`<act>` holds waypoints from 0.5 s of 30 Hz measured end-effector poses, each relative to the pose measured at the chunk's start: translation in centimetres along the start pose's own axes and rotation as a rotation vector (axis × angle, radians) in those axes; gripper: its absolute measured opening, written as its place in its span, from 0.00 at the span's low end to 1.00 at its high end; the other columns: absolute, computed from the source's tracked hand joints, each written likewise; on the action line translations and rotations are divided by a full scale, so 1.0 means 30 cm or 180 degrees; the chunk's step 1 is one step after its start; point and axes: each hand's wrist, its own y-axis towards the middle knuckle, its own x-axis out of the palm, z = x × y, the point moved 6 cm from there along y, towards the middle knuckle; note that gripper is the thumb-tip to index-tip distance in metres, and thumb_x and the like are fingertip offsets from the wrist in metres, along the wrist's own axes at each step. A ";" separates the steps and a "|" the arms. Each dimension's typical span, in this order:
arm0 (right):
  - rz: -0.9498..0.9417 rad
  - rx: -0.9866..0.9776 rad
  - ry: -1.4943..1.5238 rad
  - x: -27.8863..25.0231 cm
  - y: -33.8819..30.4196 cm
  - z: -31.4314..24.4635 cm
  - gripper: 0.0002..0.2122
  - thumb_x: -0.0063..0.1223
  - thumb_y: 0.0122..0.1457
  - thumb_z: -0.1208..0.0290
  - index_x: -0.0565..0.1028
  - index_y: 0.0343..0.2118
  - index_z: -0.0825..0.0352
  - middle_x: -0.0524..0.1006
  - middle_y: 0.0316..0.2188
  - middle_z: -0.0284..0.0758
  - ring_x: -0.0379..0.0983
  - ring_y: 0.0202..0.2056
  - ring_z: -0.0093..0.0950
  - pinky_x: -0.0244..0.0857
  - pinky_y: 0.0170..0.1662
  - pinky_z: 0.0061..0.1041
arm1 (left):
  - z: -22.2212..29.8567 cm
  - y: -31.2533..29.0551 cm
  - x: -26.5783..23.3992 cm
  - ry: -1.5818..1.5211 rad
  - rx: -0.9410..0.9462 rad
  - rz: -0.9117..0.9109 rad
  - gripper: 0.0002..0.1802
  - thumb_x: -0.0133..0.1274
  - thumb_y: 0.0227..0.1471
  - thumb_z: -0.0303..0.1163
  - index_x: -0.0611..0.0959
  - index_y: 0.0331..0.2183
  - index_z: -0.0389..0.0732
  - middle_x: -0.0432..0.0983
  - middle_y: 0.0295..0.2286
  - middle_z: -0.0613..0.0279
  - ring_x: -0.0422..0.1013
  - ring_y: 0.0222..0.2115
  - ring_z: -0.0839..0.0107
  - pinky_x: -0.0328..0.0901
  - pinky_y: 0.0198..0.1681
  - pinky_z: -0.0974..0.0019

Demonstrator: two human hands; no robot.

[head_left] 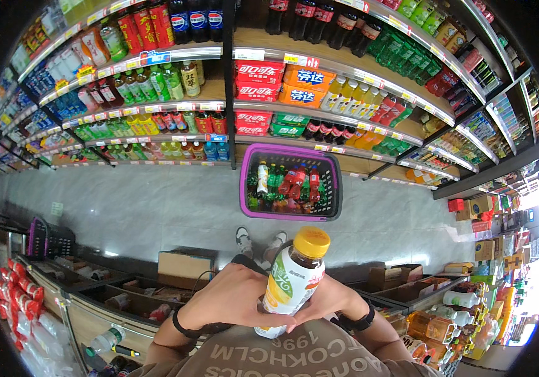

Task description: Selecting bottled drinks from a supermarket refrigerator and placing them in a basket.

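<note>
A drink bottle (287, 284) with a yellow cap and a white, green and yellow label is held upright-leaning close to my chest. My left hand (228, 294) grips it from the left side. From the other side my right hand (331, 298) is wrapped round its lower part, and the fingers of both hands meet near the base. On the floor beyond my feet stands a shopping basket (289, 217) with a purple rim, holding several green, red and white-labelled bottles.
Shelves (150, 112) of bottled and canned drinks line the far side. Red drink packs (258, 81) sit behind the basket. Low wooden bins (112, 295) run along my left, near a cardboard box (186, 269). Another purple-rimmed basket (53, 239) stands further left. Large oil-like bottles (431, 327) are at right.
</note>
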 end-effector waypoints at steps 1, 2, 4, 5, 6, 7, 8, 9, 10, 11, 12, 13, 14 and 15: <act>-0.0075 -0.0066 0.0220 -0.007 -0.004 -0.006 0.29 0.81 0.41 0.59 0.81 0.44 0.69 0.84 0.44 0.40 0.82 0.43 0.38 0.74 0.47 0.30 | 0.003 0.001 0.003 0.0000 0.0003 -0.0011 0.33 0.60 0.48 0.67 0.88 0.34 0.43 0.82 0.24 0.52 0.79 0.26 0.51 0.71 0.28 0.56; -0.0064 -0.0066 0.0223 -0.020 -0.005 -0.009 0.29 0.81 0.41 0.59 0.81 0.44 0.69 0.84 0.44 0.40 0.82 0.43 0.38 0.74 0.47 0.30 | 0.012 0.003 0.004 -0.0056 0.0102 -0.0007 0.33 0.60 0.48 0.67 0.88 0.34 0.44 0.82 0.23 0.53 0.79 0.25 0.51 0.70 0.28 0.56; -0.0277 -0.0026 0.0069 -0.028 -0.005 -0.014 0.28 0.81 0.41 0.59 0.81 0.44 0.69 0.84 0.43 0.40 0.83 0.42 0.38 0.74 0.48 0.31 | 0.018 0.004 0.012 -0.0115 0.0207 -0.0013 0.33 0.60 0.48 0.67 0.88 0.34 0.44 0.82 0.23 0.53 0.79 0.25 0.51 0.70 0.28 0.56; -0.0385 0.0039 0.0148 -0.024 -0.006 -0.008 0.29 0.81 0.41 0.59 0.80 0.46 0.68 0.84 0.44 0.39 0.82 0.44 0.37 0.74 0.49 0.32 | 0.010 0.004 0.028 -0.0063 0.0184 -0.0104 0.33 0.59 0.48 0.67 0.88 0.35 0.44 0.81 0.22 0.53 0.78 0.25 0.51 0.70 0.28 0.56; -0.0377 0.0041 0.0149 -0.027 -0.007 -0.013 0.29 0.81 0.41 0.59 0.80 0.46 0.68 0.84 0.44 0.39 0.82 0.44 0.37 0.74 0.49 0.32 | 0.004 0.003 0.039 -0.0011 0.0158 -0.0193 0.34 0.59 0.48 0.68 0.88 0.35 0.44 0.81 0.21 0.53 0.78 0.24 0.50 0.70 0.27 0.56; -0.0461 0.0188 0.0171 -0.025 -0.003 -0.017 0.30 0.81 0.42 0.60 0.80 0.47 0.68 0.84 0.44 0.39 0.81 0.45 0.36 0.73 0.50 0.32 | 0.006 0.003 0.036 -0.0011 0.0153 -0.0193 0.34 0.59 0.48 0.68 0.88 0.35 0.44 0.81 0.21 0.53 0.78 0.24 0.50 0.70 0.27 0.56; -0.0548 0.0334 0.0194 -0.021 -0.002 -0.014 0.30 0.81 0.43 0.61 0.79 0.49 0.67 0.84 0.45 0.38 0.81 0.46 0.34 0.73 0.51 0.32 | 0.010 0.003 0.034 0.0022 0.0159 -0.0244 0.34 0.59 0.48 0.68 0.88 0.34 0.44 0.81 0.21 0.53 0.78 0.24 0.50 0.70 0.27 0.55; -0.0556 0.0332 0.0199 -0.016 -0.005 0.001 0.30 0.81 0.43 0.61 0.79 0.49 0.67 0.84 0.45 0.38 0.81 0.46 0.34 0.73 0.51 0.32 | 0.012 0.003 0.033 0.0054 0.0162 -0.0294 0.35 0.58 0.48 0.69 0.88 0.34 0.43 0.80 0.20 0.53 0.78 0.23 0.50 0.69 0.27 0.55; -0.0780 0.0530 0.0573 0.010 -0.016 0.035 0.30 0.80 0.43 0.62 0.79 0.50 0.67 0.83 0.46 0.37 0.80 0.47 0.32 0.72 0.52 0.31 | 0.010 0.005 0.029 0.0051 0.0164 -0.0296 0.35 0.58 0.48 0.69 0.88 0.34 0.43 0.80 0.20 0.53 0.78 0.23 0.50 0.69 0.27 0.55; -0.1005 0.0727 0.0949 0.035 -0.026 0.064 0.30 0.80 0.44 0.63 0.78 0.51 0.66 0.83 0.47 0.36 0.79 0.48 0.30 0.72 0.53 0.31 | 0.006 0.006 0.038 0.0192 0.0154 -0.0476 0.35 0.58 0.49 0.69 0.88 0.33 0.43 0.80 0.19 0.53 0.77 0.23 0.49 0.69 0.27 0.55; -0.1005 0.0729 0.0951 0.044 -0.028 0.082 0.30 0.80 0.44 0.63 0.78 0.51 0.66 0.83 0.47 0.36 0.79 0.48 0.30 0.72 0.53 0.31 | 0.002 0.005 0.048 0.0333 0.0143 -0.0656 0.36 0.57 0.49 0.69 0.88 0.32 0.42 0.79 0.19 0.53 0.77 0.23 0.49 0.69 0.27 0.55; -0.1162 0.0771 0.0970 0.063 -0.031 0.097 0.30 0.80 0.45 0.64 0.78 0.51 0.67 0.83 0.47 0.36 0.79 0.47 0.29 0.71 0.54 0.31 | -0.003 0.000 0.054 0.0329 0.0136 -0.0654 0.36 0.57 0.49 0.69 0.88 0.32 0.42 0.79 0.19 0.53 0.77 0.23 0.49 0.69 0.27 0.55; -0.1319 0.0812 0.0989 0.077 -0.035 0.108 0.29 0.80 0.45 0.64 0.78 0.50 0.67 0.83 0.47 0.36 0.78 0.47 0.29 0.71 0.54 0.31 | -0.013 -0.005 0.062 0.0339 0.0103 -0.0624 0.36 0.56 0.50 0.69 0.88 0.31 0.42 0.79 0.19 0.53 0.77 0.23 0.49 0.69 0.27 0.55; -0.1136 0.0644 0.0792 0.064 -0.031 0.107 0.29 0.79 0.46 0.65 0.78 0.51 0.67 0.82 0.48 0.36 0.78 0.47 0.29 0.71 0.54 0.31 | -0.020 -0.008 0.066 0.0348 0.0071 -0.0594 0.36 0.56 0.50 0.69 0.88 0.29 0.41 0.79 0.18 0.52 0.77 0.23 0.49 0.69 0.27 0.55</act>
